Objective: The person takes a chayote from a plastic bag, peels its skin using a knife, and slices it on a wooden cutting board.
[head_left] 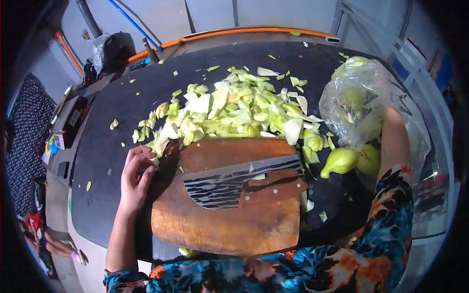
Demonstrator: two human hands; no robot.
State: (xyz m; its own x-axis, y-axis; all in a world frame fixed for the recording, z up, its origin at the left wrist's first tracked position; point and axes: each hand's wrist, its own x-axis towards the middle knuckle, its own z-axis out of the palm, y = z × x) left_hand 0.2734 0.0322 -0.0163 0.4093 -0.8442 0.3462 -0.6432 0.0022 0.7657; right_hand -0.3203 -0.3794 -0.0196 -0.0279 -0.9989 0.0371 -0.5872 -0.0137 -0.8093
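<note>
A wooden cutting board (224,232) lies on the dark table in front of me. On it rests a cleaver (244,183), its blade to the left and its wooden handle to the right. My left hand (138,176) is at the board's upper left corner, fingers curled against pale green pieces; what they hold, if anything, is hidden. My right arm reaches to a clear plastic bag (351,97) of green vegetables; the bag hides my right hand's fingers. Beside the bag sits a pear-shaped green vegetable (339,162). Beyond the board spreads a heap of cut pieces (234,107).
The dark table (102,161) has scattered scraps around the heap. An orange pipe (234,33) runs along its far edge. At the far left stand boxes (73,115) and a patterned cloth (29,146). Part of a person shows at the lower left.
</note>
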